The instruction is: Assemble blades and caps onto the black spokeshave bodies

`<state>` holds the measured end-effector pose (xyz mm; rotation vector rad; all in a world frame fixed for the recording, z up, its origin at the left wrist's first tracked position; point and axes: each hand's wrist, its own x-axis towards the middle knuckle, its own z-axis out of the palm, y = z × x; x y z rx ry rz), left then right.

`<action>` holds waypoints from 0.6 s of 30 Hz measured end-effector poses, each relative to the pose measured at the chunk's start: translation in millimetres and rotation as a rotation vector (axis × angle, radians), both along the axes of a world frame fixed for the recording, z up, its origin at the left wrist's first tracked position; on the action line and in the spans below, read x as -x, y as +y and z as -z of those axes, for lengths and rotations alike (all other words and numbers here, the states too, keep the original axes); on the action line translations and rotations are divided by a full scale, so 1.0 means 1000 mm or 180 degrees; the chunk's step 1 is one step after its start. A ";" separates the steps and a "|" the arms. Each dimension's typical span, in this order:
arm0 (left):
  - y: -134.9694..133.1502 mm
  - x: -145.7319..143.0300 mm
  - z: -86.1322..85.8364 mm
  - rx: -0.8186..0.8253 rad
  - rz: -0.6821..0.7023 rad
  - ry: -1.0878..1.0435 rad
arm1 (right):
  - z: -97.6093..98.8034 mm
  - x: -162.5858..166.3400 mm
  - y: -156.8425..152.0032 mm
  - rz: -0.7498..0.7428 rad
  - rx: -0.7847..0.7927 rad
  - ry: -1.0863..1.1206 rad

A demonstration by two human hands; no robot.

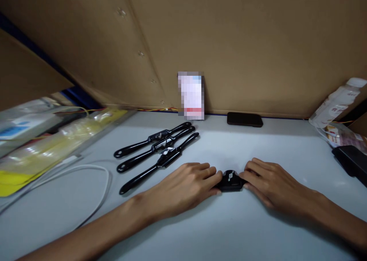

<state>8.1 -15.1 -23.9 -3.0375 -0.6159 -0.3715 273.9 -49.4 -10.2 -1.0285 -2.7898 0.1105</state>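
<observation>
Between my two hands is a black spokeshave (231, 181) with a silver fitting in its middle, held low at the tabletop. The fingers of my left hand (197, 180) wrap its left handle, and those of my right hand (266, 180) close round the right one, so both handles are mostly hidden. To the left of my left hand lie three more black spokeshaves, side by side and slanted: a far one (157, 137), a middle one (160, 146) and a near one (168, 157).
A blurred upright screen (192, 96) leans on the cardboard wall (243, 43). Nearby lies a dark phone (245, 119). At right are a bottle (338, 102), a packet (345, 134) and a black object (349, 161). A white cable (106, 180) and plastic bags (63, 138) lie left on the table (229, 230).
</observation>
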 end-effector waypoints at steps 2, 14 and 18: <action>0.000 0.000 0.000 -0.0002 -0.0008 0.0013 | -0.001 0.000 0.000 0.0005 0.0016 0.0005; -0.001 -0.001 0.002 -0.0217 0.0075 -0.0045 | -0.002 0.000 0.002 -0.0063 0.0102 -0.0055; -0.002 0.000 0.002 -0.0220 0.0076 -0.0020 | -0.002 0.002 0.002 -0.0069 0.0067 0.0016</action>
